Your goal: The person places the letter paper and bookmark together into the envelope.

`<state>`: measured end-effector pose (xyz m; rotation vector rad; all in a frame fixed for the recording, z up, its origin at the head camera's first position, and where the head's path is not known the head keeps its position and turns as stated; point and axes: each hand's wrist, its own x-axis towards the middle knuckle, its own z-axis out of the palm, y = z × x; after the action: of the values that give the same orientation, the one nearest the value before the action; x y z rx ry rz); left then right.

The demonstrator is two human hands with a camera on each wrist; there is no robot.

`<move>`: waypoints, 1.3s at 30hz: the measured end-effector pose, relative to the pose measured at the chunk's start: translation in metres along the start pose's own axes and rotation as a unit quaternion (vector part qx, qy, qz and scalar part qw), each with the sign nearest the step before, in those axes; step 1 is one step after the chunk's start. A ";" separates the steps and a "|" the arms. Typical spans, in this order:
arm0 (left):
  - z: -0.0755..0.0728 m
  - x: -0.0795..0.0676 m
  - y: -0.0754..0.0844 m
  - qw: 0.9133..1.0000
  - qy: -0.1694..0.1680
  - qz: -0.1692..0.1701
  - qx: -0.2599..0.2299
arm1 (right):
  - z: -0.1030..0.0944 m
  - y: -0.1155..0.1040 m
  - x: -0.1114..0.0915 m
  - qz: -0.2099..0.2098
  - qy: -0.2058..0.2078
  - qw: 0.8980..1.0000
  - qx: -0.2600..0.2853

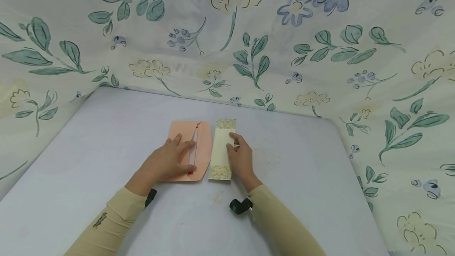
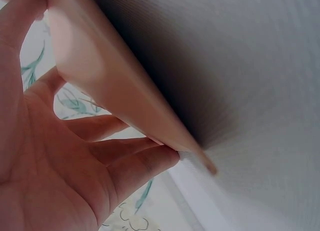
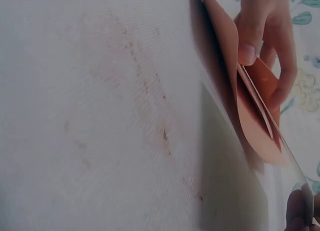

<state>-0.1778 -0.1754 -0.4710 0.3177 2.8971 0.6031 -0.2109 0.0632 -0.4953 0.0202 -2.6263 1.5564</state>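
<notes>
A peach-orange envelope (image 1: pixel 204 149) lies on the table, its long slit gaping on the right side with white and bits of red showing inside. Across its top rests my left hand (image 1: pixel 170 159), fingers spread and fairly straight, thumb and a fingertip by the slit. Just right of the envelope is a cream paper strip (image 1: pixel 221 143) with speckled bands at both ends. My right hand (image 1: pixel 242 161) pinches the strip's right edge. The right wrist view shows the strip tilted edge-on, close to the envelope's open mouth (image 3: pixel 257 128); most of the right hand (image 3: pixel 299 211) is cut off there.
A white-covered table (image 1: pixel 298 192) spreads around both hands, with faint brownish marks (image 3: pixel 165 135). Behind and beside it hangs a floral cloth (image 1: pixel 199 72). Dark devices sit at both wrists, one below the right wrist (image 1: pixel 239 206).
</notes>
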 end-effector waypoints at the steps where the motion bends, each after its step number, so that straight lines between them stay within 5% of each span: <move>1: 0.000 0.000 0.000 1.000 0.001 0.001 0.001 | 0.001 -0.001 0.000 0.000 0.000 1.000 -0.001; 39: 0.000 -0.002 -0.002 1.000 0.006 0.019 0.009 | 0.029 -0.011 -0.004 -0.023 -0.029 0.998 -0.045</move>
<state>-0.1762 -0.1780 -0.4715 0.3724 2.9158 0.5863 -0.2087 0.0328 -0.5001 0.1221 -2.7173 1.4437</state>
